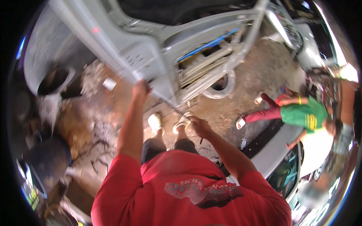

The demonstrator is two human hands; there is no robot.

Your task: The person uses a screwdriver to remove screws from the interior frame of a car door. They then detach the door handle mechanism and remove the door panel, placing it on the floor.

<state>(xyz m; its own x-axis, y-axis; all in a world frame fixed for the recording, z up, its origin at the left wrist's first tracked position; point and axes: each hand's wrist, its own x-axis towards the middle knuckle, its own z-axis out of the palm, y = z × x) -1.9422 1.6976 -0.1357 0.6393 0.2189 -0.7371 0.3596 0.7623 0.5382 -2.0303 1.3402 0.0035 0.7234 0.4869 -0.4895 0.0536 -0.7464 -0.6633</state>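
Observation:
A silver vehicle door (143, 56), stripped of its trim, stands in front of me with its inner side showing. My left hand (141, 89) is closed at its near left edge, with a small dark piece sticking out beside the fingers. My right hand (200, 127) is closed just right of my shoes, lower than the door's bottom corner. A thin dark rod (174, 109) runs from near that corner toward my right fingers, which appear to grip its end. Motion blur hides the finer detail of both hands.
A blue strip (209, 44) crosses the door's opening. Behind it a tyre (220, 88) lies on the stained floor. At right, a person in a green shirt (303, 113) is beside a silver car (277, 150). A dark drum (47, 158) stands at left, near a grey curved panel (56, 45).

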